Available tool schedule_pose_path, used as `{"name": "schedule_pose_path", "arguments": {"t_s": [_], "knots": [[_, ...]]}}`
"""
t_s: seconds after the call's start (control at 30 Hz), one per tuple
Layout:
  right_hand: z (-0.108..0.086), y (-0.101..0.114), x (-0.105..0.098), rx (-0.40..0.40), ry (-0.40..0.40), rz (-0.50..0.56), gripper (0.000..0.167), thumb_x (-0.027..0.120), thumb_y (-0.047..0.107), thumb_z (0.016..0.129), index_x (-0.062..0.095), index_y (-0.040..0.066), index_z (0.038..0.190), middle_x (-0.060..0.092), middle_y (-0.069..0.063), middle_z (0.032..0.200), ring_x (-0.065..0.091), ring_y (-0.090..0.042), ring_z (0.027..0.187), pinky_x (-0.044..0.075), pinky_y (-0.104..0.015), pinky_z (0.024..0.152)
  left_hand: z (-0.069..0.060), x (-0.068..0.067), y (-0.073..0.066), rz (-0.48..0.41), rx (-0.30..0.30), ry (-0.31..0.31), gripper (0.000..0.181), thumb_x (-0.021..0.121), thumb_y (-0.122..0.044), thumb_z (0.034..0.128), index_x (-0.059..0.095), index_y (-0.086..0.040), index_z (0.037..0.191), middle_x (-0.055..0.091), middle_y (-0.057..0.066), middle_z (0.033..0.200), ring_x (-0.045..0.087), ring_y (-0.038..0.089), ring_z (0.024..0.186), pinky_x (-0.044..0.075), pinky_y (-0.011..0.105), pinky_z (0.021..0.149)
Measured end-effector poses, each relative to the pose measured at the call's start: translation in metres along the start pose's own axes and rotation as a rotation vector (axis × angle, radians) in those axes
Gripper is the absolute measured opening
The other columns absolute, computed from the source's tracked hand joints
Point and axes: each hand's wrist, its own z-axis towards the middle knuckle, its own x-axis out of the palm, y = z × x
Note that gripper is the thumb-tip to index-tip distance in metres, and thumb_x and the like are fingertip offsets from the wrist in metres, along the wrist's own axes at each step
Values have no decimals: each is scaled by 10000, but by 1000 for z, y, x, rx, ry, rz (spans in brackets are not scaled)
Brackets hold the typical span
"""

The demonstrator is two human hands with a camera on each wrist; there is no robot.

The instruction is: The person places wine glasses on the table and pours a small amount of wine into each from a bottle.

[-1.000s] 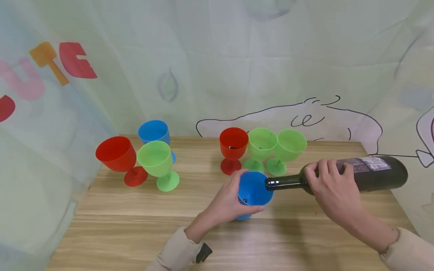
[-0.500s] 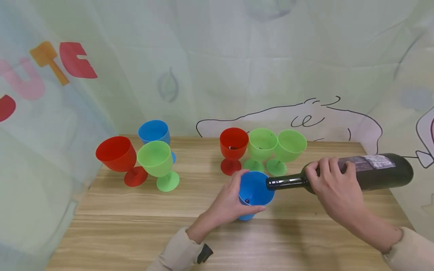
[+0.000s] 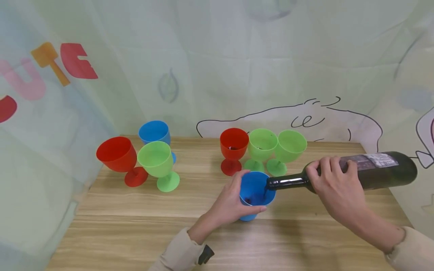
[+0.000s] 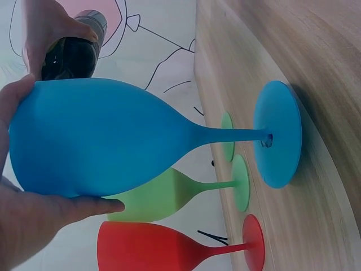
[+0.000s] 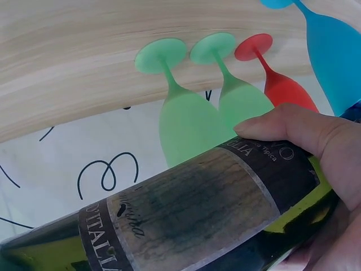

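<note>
My left hand (image 3: 228,203) grips the bowl of a blue goblet (image 3: 252,185), thumb and fingers round its sides. In the left wrist view the blue goblet (image 4: 101,135) has its foot on the table. My right hand (image 3: 339,192) holds a dark bottle (image 3: 383,171) nearly level, its base slightly higher and its mouth over the goblet's right rim. A dark stream runs from the mouth into the goblet, where dark liquid shows at the bottom. In the right wrist view the bottle's label (image 5: 192,209) shows beside my right hand (image 5: 316,147).
Behind the blue goblet stand a red goblet (image 3: 234,143) and two green goblets (image 3: 262,145), (image 3: 290,146); dark contents show in the red one. At the left stand another red (image 3: 116,154), blue (image 3: 154,132) and green goblet (image 3: 155,159). A printed curtain (image 3: 217,75) hangs behind the table (image 3: 135,226).
The bottle's base has risen and moved slightly right, with its mouth still at the goblet. Dark liquid now shows running into the blue goblet, which has shifted slightly right with my left hand.
</note>
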Motion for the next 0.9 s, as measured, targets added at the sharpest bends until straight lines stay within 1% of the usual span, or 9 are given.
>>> {"name": "schedule_pose_path", "arguments": {"t_s": [0.1,0.13,0.17,0.23,0.33,0.47,0.7,0.9], "knots": [[0,0,1,-4,-40,4,164,461,-51,753,416,-64,910,473,-306,807,473,-448,747,378,-536,556,0,1,0,5,8,-6,844,770,-367,699,283,-139,1350,417,84,1287,415,271,1173,489,399,809],[0,0,1,-5,-53,4,123,371,-38,794,416,-67,904,471,-306,798,471,-448,738,374,-533,547,0,1,0,3,9,-7,843,771,-365,698,284,-139,1349,418,84,1286,415,268,1172,488,400,812],[0,0,1,-6,-65,4,158,286,-20,822,415,-69,899,469,-304,789,469,-447,729,371,-529,539,0,1,0,2,12,-8,843,772,-362,698,285,-136,1348,417,86,1286,413,267,1174,486,403,816],[1,0,1,-9,-79,3,295,138,20,840,415,-72,889,464,-302,775,464,-445,715,367,-523,527,-1,1,-1,-2,12,-10,841,772,-360,698,287,-135,1346,416,88,1288,410,266,1177,482,410,824],[1,-1,0,-11,-87,1,319,113,24,845,415,-72,875,458,-297,760,459,-441,697,364,-514,515,-1,1,-2,-11,10,-10,839,773,-357,697,289,-133,1346,414,88,1289,405,264,1181,477,416,832],[2,-1,-2,-15,-83,0,294,130,17,837,410,-69,870,450,-290,758,457,-439,695,364,-509,512,0,1,-1,-19,16,-18,838,777,-357,693,294,-135,1340,425,87,1278,415,261,1169,476,412,831],[3,-2,-4,-18,-72,2,300,120,21,836,405,-70,872,445,-290,762,454,-448,712,362,-513,516,0,3,0,-28,21,-27,834,780,-357,691,299,-138,1336,429,83,1270,416,256,1159,482,395,817],[3,-2,-5,-19,-56,-4,283,139,16,824,403,-72,878,444,-295,774,452,-451,730,363,-516,524,-1,3,0,-34,24,-30,834,780,-348,694,297,-134,1339,429,94,1273,418,268,1162,482,413,824]]}}
